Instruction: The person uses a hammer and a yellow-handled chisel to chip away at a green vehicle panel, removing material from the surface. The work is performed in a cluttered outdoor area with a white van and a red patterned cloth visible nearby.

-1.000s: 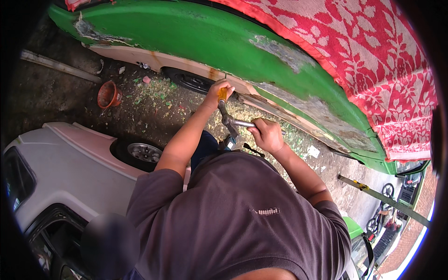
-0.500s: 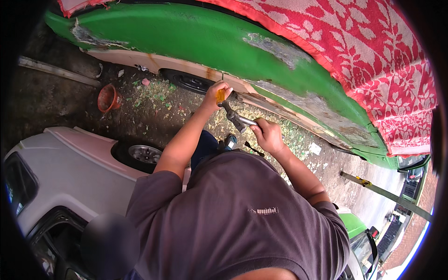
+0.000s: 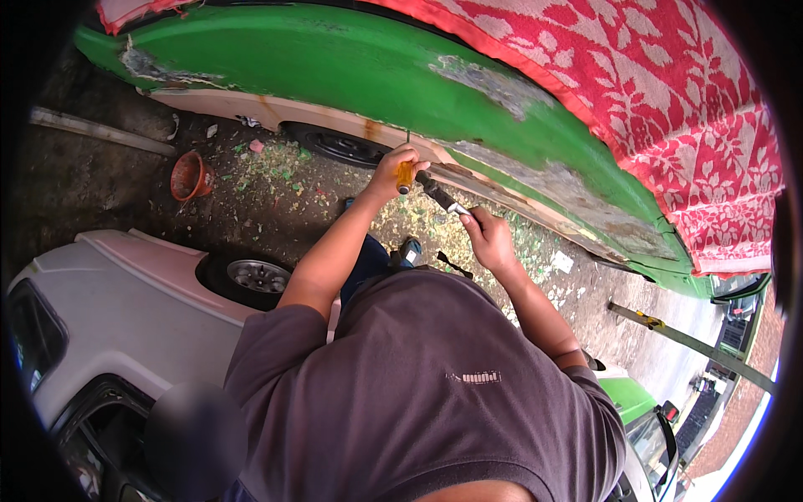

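My left hand (image 3: pixel 387 176) is closed around the yellow handle (image 3: pixel 405 174) of a tool held by the green car's (image 3: pixel 335 67) lower pale, rust-stained trim; its working end is hidden. My right hand (image 3: pixel 493 243) grips a metal hammer (image 3: pixel 439 192), whose dark head is raised just right of that handle; whether they touch I cannot tell. The car's side has long patches of scraped, bare surface (image 3: pixel 489 84), and a black wheel (image 3: pixel 335 144) shows below it.
A red floral cloth (image 3: pixel 636 67) drapes over the green car. A pale car (image 3: pixel 117 309) stands behind me at left. An orange bucket (image 3: pixel 191 176), flakes on the ground (image 3: pixel 276 167), a metal bar (image 3: pixel 100 130) and a post (image 3: pixel 694 347) are around me.
The hammer's head has swung up toward the green car, beside the yellow handle. My right hand has shifted slightly right, while my left hand stays at about the same place.
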### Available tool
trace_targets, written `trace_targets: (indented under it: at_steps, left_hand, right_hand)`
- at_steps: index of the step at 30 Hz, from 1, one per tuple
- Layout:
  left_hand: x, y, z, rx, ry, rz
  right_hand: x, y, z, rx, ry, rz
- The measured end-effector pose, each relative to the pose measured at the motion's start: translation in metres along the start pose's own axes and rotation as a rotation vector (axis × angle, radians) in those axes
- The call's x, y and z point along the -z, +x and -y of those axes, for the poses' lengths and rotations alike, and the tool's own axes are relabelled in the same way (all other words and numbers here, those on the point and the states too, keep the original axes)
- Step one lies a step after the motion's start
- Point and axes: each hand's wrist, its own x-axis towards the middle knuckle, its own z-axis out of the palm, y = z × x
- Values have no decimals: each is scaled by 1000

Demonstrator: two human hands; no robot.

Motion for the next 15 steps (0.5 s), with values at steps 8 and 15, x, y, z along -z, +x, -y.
trace_targets:
  at_steps: [8,15]
  left_hand:
    - [7,-8,-7,-95,374,-134]
    - [16,-18,-23,318,276,-206]
  right_hand:
    - [7,0,-2,-3,19,-27]
    - [8,0,0,-22,36,-27]
